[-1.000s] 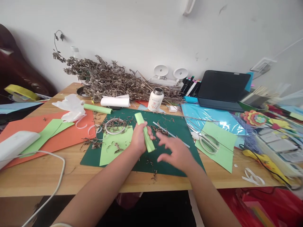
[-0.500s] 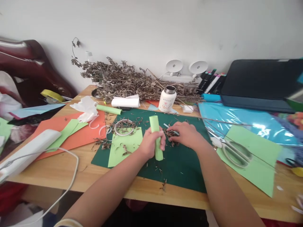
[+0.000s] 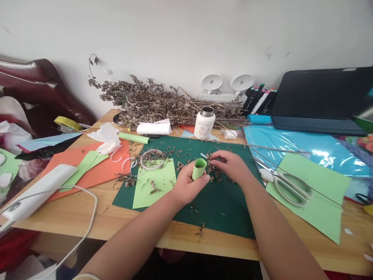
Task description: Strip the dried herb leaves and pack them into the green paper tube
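Left hand (image 3: 188, 186) grips green paper tube (image 3: 197, 175), mouth up; right hand (image 3: 230, 165), just beside, pinches dried leaves (image 3: 210, 158). Step, apparently: gathering leaves; next move needs steady tube.

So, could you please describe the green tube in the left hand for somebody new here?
On the wooden table, find the dark green mat. Above its middle, the left hand grips a light green paper tube. Unlike the green roll lying by the mat's far left corner, it is held with its open end upward.
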A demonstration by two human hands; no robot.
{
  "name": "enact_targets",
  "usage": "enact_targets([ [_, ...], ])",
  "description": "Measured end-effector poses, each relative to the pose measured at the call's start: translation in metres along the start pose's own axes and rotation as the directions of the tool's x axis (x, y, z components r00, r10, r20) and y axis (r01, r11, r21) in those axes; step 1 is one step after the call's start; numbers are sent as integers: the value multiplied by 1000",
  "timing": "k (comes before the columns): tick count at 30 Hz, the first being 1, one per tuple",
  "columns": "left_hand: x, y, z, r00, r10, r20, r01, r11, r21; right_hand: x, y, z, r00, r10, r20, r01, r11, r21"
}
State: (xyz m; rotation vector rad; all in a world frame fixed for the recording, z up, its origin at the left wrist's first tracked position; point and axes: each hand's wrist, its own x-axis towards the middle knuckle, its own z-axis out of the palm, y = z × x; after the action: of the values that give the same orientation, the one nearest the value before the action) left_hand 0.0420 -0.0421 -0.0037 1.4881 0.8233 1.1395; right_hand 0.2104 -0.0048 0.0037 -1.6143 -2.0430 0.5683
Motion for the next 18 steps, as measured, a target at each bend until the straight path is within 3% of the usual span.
enact_targets([
  [3, -5, -1, 3, 998, 30, 52, -35, 995, 98, -1, 3, -1, 995, 87, -40, -76, 971, 226],
  [7, -9, -1, 5, 991, 47, 128, -55, 997, 62, 1, 9, 0, 990, 132, -54, -107, 938, 331],
  [12, -8, -1, 7, 997, -8, 76, 10, 1000, -24, 2, 13, 0, 988, 142, -62, -97, 878, 468],
  [15, -8, -2, 9, 997, -69, 22, 70, 996, -63, 0, 10, -1, 986, 133, -96, -47, 789, 612],
  [18, -8, -4, 10, 996, -89, 25, 91, 992, -82, -3, 1, -1, 973, 145, -180, 48, 633, 772],
])
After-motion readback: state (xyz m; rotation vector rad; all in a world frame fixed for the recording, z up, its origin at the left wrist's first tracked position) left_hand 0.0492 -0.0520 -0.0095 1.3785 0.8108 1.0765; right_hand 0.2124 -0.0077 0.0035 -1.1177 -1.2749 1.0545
